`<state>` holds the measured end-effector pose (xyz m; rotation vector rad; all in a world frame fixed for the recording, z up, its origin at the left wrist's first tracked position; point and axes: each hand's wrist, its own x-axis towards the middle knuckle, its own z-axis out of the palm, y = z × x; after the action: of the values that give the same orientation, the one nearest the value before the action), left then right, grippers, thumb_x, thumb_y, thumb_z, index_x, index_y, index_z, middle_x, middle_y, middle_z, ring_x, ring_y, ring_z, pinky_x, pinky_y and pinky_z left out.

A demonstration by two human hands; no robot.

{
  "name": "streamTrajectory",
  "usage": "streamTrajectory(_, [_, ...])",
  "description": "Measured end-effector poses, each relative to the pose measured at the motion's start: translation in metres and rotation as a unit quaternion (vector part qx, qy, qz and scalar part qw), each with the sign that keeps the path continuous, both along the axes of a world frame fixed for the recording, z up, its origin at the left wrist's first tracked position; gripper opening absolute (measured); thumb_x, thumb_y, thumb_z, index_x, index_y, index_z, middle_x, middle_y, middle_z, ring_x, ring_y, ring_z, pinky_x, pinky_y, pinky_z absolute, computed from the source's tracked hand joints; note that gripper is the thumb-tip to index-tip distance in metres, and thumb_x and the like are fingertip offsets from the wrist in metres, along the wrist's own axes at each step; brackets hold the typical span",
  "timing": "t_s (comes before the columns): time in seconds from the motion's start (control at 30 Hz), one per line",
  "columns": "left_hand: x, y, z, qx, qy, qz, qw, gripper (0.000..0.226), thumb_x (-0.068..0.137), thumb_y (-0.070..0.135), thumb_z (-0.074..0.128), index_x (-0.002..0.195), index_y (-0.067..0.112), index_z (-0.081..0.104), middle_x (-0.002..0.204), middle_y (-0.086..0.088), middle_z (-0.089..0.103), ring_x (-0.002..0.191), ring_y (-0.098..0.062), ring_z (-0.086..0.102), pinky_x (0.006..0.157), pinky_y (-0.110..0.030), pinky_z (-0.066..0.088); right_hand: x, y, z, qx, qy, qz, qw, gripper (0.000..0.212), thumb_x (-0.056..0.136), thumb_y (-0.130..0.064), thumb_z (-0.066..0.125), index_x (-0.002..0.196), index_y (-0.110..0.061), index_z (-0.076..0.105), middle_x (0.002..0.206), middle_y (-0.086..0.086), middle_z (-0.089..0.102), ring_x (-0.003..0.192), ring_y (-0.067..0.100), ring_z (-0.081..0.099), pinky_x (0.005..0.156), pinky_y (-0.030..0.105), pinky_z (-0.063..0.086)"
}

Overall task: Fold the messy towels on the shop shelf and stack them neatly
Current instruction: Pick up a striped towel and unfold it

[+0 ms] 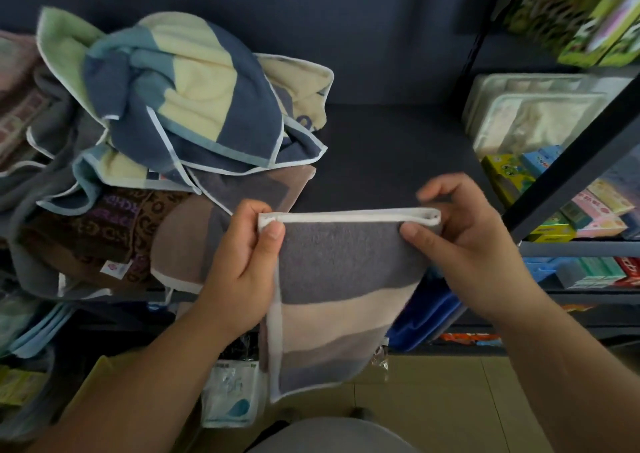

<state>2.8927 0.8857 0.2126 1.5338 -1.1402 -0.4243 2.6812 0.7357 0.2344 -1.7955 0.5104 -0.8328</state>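
- We are pinching the grey-and-cream towel (346, 279) by its white-edged top corners, our left hand (242, 265) clamping one corner and our right hand (464, 244) the other.
- The towel is hanging doubled between our hands, in front of the shelf (388, 147) edge.
- The messy pile of towels (180, 106) is lying on the shelf, up and to the left of our left hand.
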Motion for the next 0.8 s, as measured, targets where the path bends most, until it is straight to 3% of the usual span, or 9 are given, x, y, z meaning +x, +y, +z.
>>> streamTrajectory(0.13, [-0.003, -0.014, 0.001, -0.018, -0.008, 0.035, 0.999, 0.016, 0.102, 0.035, 0.041, 0.092, 0.023, 0.045, 0.067, 0.012, 0.044, 0.057, 0.000, 0.041, 0.054, -0.012, 0.036, 0.014, 0.009, -0.011, 0.139, -0.076, -0.067, 0.985, 0.054, 0.086, -0.026, 0.064, 0.137, -0.035, 0.050, 0.068, -0.001, 0.059, 0.074, 0.007, 0.059, 0.071, 0.019, 0.051])
streamTrajectory(0.27, [0.006, -0.011, 0.002, 0.025, 0.045, -0.018, 0.999, 0.010, 0.094, 0.018, 0.050, 0.087, 0.012, 0.047, 0.068, 0.009, 0.042, 0.063, -0.002, 0.040, 0.059, -0.014, 0.037, 0.011, 0.007, -0.019, 0.150, -0.024, -0.069, 0.986, 0.051, 0.086, -0.029, 0.064, 0.137, -0.030, 0.056, 0.079, 0.016, 0.064, 0.086, 0.008, 0.067, 0.080, 0.021, 0.056])
streamTrajectory(0.33, [0.016, -0.009, 0.005, 0.083, 0.093, -0.048, 0.991, 0.011, 0.082, 0.013, 0.059, 0.085, 0.018, 0.050, 0.067, 0.006, 0.049, 0.063, -0.011, 0.043, 0.059, -0.024, 0.038, 0.010, 0.007, -0.020, 0.161, -0.024, -0.037, 0.986, 0.049, 0.086, -0.028, 0.065, 0.134, -0.032, 0.058, 0.087, 0.018, 0.066, 0.090, 0.013, 0.068, 0.081, 0.024, 0.057])
streamTrajectory(0.4, [0.025, -0.009, 0.013, 0.159, 0.086, -0.096, 0.979, 0.032, 0.073, 0.008, 0.062, 0.095, 0.032, 0.059, 0.081, 0.005, 0.068, 0.068, -0.018, 0.057, 0.065, -0.031, 0.045, 0.010, 0.006, -0.020, 0.153, -0.017, -0.017, 0.988, 0.049, 0.085, -0.026, 0.067, 0.132, -0.033, 0.058, 0.094, 0.012, 0.069, 0.095, 0.014, 0.069, 0.081, 0.024, 0.056])
streamTrajectory(0.47, [0.031, -0.013, 0.025, 0.231, 0.049, -0.174, 0.956, 0.054, 0.077, 0.007, 0.070, 0.119, 0.039, 0.060, 0.098, 0.003, 0.074, 0.083, -0.021, 0.069, 0.075, -0.036, 0.052, 0.013, 0.006, -0.020, 0.144, -0.009, 0.001, 0.990, 0.049, 0.086, -0.024, 0.068, 0.133, -0.030, 0.058, 0.092, 0.016, 0.068, 0.094, 0.019, 0.071, 0.080, 0.028, 0.058])
streamTrajectory(0.53, [0.029, -0.023, 0.034, 0.281, -0.041, -0.215, 0.935, 0.050, 0.081, 0.024, 0.080, 0.125, 0.038, 0.061, 0.102, 0.011, 0.074, 0.092, -0.008, 0.071, 0.084, -0.033, 0.056, 0.018, 0.008, -0.021, 0.130, 0.004, 0.020, 0.991, 0.048, 0.088, -0.019, 0.068, 0.134, -0.028, 0.057, 0.084, 0.026, 0.061, 0.084, 0.030, 0.069, 0.073, 0.036, 0.059])
streamTrajectory(0.6, [0.020, -0.035, 0.035, 0.290, -0.160, -0.207, 0.921, 0.027, 0.082, 0.041, 0.079, 0.105, 0.035, 0.069, 0.090, 0.017, 0.072, 0.085, 0.001, 0.068, 0.077, -0.026, 0.053, 0.024, 0.010, -0.024, 0.097, 0.026, 0.023, 0.995, 0.044, 0.092, -0.015, 0.069, 0.132, -0.028, 0.057, 0.073, 0.025, 0.053, 0.071, 0.038, 0.058, 0.068, 0.044, 0.054])
streamTrajectory(0.67, [0.008, -0.044, 0.034, 0.264, -0.242, -0.176, 0.917, 0.016, 0.088, 0.038, 0.072, 0.081, 0.026, 0.062, 0.068, 0.012, 0.062, 0.066, -0.002, 0.059, 0.061, -0.022, 0.043, 0.028, 0.009, -0.027, 0.079, 0.030, 0.007, 0.996, 0.040, 0.092, -0.015, 0.070, 0.128, -0.027, 0.060, 0.069, 0.018, 0.050, 0.065, 0.035, 0.051, 0.062, 0.042, 0.050])
streamTrajectory(0.8, [-0.001, -0.047, 0.035, 0.205, -0.278, -0.152, 0.926, 0.027, 0.098, 0.032, 0.055, 0.076, 0.021, 0.044, 0.060, 0.003, 0.049, 0.059, -0.013, 0.050, 0.053, -0.026, 0.035, 0.023, -0.002, -0.034, 0.131, 0.000, 0.015, 0.991, 0.052, 0.078, -0.019, 0.080, 0.126, -0.014, 0.061, 0.103, 0.006, 0.073, 0.096, 0.021, 0.071, 0.080, 0.039, 0.061])
